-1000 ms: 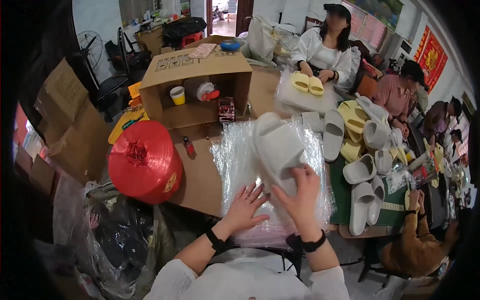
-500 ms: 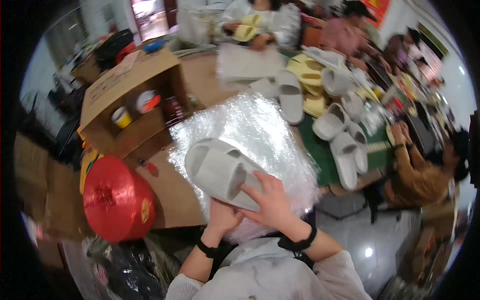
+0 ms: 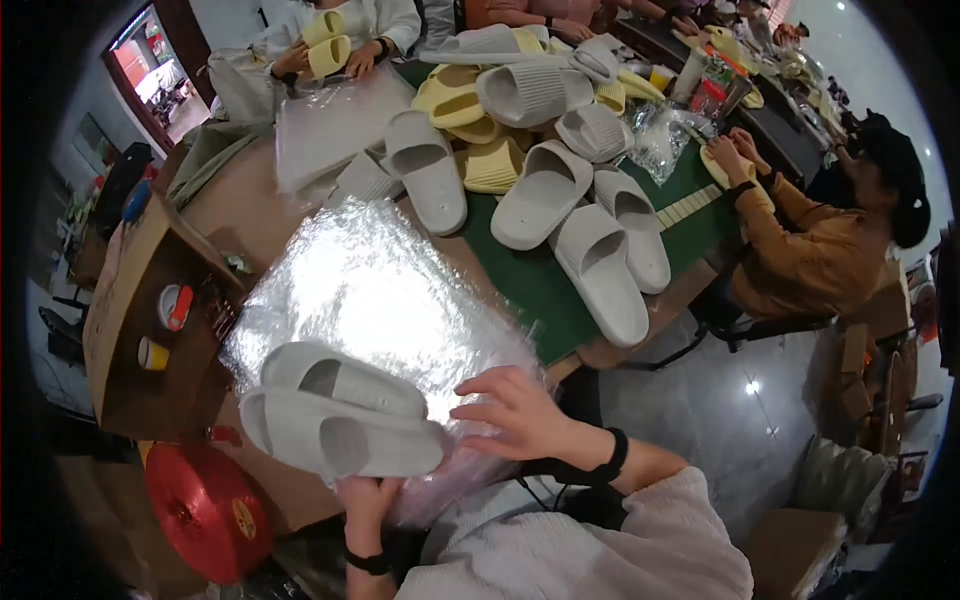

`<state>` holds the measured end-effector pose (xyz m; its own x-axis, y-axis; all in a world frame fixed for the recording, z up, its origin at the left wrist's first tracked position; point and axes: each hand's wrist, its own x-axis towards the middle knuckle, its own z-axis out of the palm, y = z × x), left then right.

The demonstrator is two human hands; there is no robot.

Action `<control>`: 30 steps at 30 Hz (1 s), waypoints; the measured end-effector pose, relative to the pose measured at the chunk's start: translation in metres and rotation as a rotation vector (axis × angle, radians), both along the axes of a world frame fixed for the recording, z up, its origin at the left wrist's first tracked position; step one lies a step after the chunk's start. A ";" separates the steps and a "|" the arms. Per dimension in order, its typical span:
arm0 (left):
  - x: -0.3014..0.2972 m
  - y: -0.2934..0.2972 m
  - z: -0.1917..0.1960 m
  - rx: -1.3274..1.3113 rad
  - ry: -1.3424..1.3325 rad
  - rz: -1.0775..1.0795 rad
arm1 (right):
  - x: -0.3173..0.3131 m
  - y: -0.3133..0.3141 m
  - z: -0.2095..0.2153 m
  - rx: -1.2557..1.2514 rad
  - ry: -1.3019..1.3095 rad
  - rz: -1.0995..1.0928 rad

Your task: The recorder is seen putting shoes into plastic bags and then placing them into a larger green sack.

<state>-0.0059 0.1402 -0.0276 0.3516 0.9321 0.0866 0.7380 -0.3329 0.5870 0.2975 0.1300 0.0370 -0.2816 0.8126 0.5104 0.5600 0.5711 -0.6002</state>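
Note:
My left hand grips a pair of white slide slippers from below, stacked together and held over the near edge of the table. My right hand is beside them on the right, fingers spread, touching the edge of a stack of shiny clear plastic bags that lies on the brown table.
A pile of white and yellow slippers covers a green mat further back. An open cardboard box stands at the left, a red spool below it. A person in an orange top sits at the right; another person holds yellow slippers at the far end.
The view has swung right and tilted. The white slippers have come down toward me, off the bags and into my left hand. My right hand has let go and moved to the bags' edge.

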 end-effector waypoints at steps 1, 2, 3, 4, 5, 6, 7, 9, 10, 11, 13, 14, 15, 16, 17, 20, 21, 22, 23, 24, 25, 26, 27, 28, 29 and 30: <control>-0.004 -0.006 -0.004 -0.064 0.038 0.061 | 0.019 0.004 -0.003 0.007 0.020 -0.065; -0.007 -0.010 -0.006 -0.073 0.051 0.069 | 0.037 0.007 -0.006 -0.003 0.032 -0.057; -0.008 -0.012 -0.006 -0.097 0.032 0.077 | 0.055 0.010 -0.006 0.031 -0.002 -0.142; -0.011 -0.016 -0.005 -0.118 0.014 0.090 | 0.071 0.015 -0.006 0.066 -0.037 -0.223; -0.013 -0.019 -0.006 -0.124 0.020 0.100 | 0.086 0.019 -0.004 0.059 -0.030 -0.213; -0.015 -0.022 -0.006 -0.119 0.043 0.089 | 0.100 0.022 -0.001 0.038 -0.086 -0.281; -0.017 -0.025 -0.005 -0.111 0.066 0.084 | 0.111 0.028 0.003 0.021 -0.141 -0.342; -0.014 -0.025 -0.003 -0.216 0.005 0.123 | 0.133 0.041 0.017 -0.029 -0.247 -0.451; -0.013 -0.028 -0.001 -0.307 -0.057 0.164 | 0.141 0.048 0.020 -0.066 -0.351 -0.558; -0.009 -0.026 -0.002 -0.317 -0.056 0.187 | 0.148 0.057 0.018 -0.073 -0.351 -0.534; -0.008 -0.026 -0.010 -0.361 -0.074 0.241 | 0.161 0.071 0.017 -0.175 -0.380 -0.624; -0.016 -0.038 -0.016 -0.381 -0.088 0.260 | 0.168 0.071 0.005 -0.219 -0.304 -0.612; -0.024 -0.040 -0.021 -0.403 -0.101 0.271 | 0.169 0.074 -0.001 -0.223 -0.313 -0.604; -0.025 -0.040 -0.025 -0.426 -0.114 0.277 | 0.168 0.075 -0.005 -0.225 -0.256 -0.606; -0.021 -0.037 -0.027 -0.446 -0.124 0.286 | 0.166 0.076 -0.007 -0.225 -0.196 -0.605; -0.026 -0.037 -0.037 -0.494 -0.150 0.291 | 0.173 0.076 -0.019 -0.173 -0.187 -0.529; -0.029 -0.037 -0.040 -0.506 -0.157 0.285 | 0.174 0.074 -0.021 -0.207 -0.124 -0.542; -0.033 -0.035 -0.045 -0.523 -0.165 0.270 | 0.175 0.075 -0.019 -0.203 -0.101 -0.542; -0.040 -0.036 -0.048 -0.532 -0.167 0.266 | 0.175 0.078 -0.016 -0.194 -0.069 -0.532; -0.048 -0.036 -0.051 -0.545 -0.171 0.255 | 0.177 0.078 -0.016 -0.192 -0.068 -0.548; -0.056 -0.036 -0.054 -0.558 -0.175 0.242 | 0.181 0.076 -0.018 -0.193 -0.043 -0.526; -0.066 -0.038 -0.055 -0.564 -0.179 0.241 | 0.181 0.077 -0.018 -0.190 -0.015 -0.493; -0.077 -0.036 -0.058 -0.574 -0.185 0.228 | 0.183 0.078 -0.015 -0.212 0.014 -0.481; -0.086 -0.034 -0.060 -0.584 -0.194 0.219 | 0.184 0.081 -0.008 -0.203 0.030 -0.468; -0.080 -0.033 -0.059 -0.592 -0.200 0.216 | 0.186 0.084 -0.002 -0.195 0.049 -0.450; -0.060 -0.018 -0.062 -0.601 -0.214 0.215 | 0.187 0.086 0.001 -0.188 0.043 -0.452</control>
